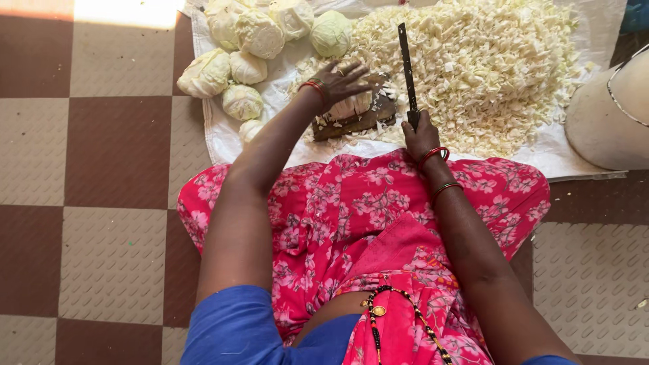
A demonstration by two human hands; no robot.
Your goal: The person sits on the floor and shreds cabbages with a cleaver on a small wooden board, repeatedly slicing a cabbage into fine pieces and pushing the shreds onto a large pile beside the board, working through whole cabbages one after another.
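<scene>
Head view: I see the left hand [341, 80] spread flat, pressing a cabbage piece [353, 105] on a dark wooden board [358, 120]; the piece is mostly hidden under the fingers. Right hand [420, 135] fisted round the knife [406, 67] handle, which it hides, blade upright just beside the piece. Chopped cabbage pile [473, 67] beyond, whole cabbages [247, 40] left. White bucket [608, 115] cut off at the right edge.

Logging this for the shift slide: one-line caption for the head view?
Left hand steadies cabbage on a wooden board; right hand raises a knife.
</scene>
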